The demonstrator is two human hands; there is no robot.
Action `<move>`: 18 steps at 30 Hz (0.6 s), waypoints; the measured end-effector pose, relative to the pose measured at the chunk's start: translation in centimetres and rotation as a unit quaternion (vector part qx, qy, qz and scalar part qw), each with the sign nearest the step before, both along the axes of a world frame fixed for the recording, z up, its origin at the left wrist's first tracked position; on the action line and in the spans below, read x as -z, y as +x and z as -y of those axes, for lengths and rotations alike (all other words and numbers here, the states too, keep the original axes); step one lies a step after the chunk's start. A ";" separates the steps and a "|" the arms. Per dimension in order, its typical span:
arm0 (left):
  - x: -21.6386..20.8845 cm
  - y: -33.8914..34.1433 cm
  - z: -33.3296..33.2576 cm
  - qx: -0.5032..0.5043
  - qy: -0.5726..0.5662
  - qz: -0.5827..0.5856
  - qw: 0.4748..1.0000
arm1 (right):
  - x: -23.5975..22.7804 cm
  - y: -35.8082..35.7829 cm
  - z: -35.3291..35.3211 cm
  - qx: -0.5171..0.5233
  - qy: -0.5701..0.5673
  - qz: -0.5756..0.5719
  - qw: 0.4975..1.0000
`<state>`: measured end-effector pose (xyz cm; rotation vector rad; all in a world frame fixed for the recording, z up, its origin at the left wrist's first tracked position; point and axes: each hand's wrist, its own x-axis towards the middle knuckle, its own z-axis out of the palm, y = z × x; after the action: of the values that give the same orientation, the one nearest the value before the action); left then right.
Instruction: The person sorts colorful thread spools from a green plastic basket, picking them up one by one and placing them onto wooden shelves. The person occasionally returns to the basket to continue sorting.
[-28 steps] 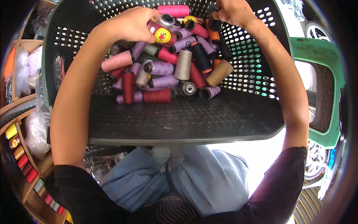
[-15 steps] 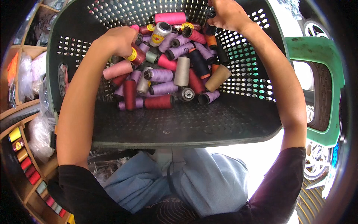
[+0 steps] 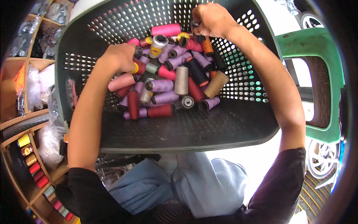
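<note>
A heap of thread spools in purple, red, pink, grey and black lies in a dark perforated plastic basket [image 3: 179,140]. My left hand [image 3: 118,59] is closed at the heap's left side, beside a dark red spool with a yellow label [image 3: 138,68]; its fingertips are partly hidden, so I cannot make out what they grip. Near the far wall, my right hand [image 3: 215,21] pinches a dark thread spool [image 3: 196,30] above the heap's far right. Close to it lie a bright pink spool [image 3: 166,30] and an orange spool [image 3: 207,46].
Wooden shelving [image 3: 28,84] with bagged items stands at the left, and a lower rack holds coloured spools [image 3: 34,167]. To the right is a green plastic stool [image 3: 309,44], with a white wheel [image 3: 320,158] below it. My knees are under the basket's near edge.
My right hand has moved left along the far wall with the dark spool. In the picture, the basket's contents and my left hand sit slightly lower.
</note>
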<state>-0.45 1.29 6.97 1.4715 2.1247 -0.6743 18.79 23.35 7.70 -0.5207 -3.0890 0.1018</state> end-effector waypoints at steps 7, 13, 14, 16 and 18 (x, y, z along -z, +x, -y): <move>-5.8 3.1 0.8 0.025 0.137 -0.037 0.990 | 0.7 -0.2 0.7 0.000 0.000 -0.006 1.000; -12.9 4.6 8.2 0.022 0.286 -0.008 0.958 | 0.3 0.5 2.7 -0.039 0.003 -0.057 0.998; -13.8 4.5 10.5 0.024 0.325 -0.006 0.945 | -1.8 0.1 4.6 -0.021 0.008 -0.017 1.000; -14.6 4.0 16.1 0.026 0.395 -0.027 0.918 | -4.1 -0.4 6.6 -0.055 0.009 -0.045 0.997; -15.9 2.8 22.5 -0.013 0.429 -0.031 0.903 | -6.6 -1.7 9.5 -0.075 0.013 -0.094 0.993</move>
<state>2.39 -21.19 22.90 1.8258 2.6357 0.3108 17.07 13.85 14.35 -0.2592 -2.9364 0.1055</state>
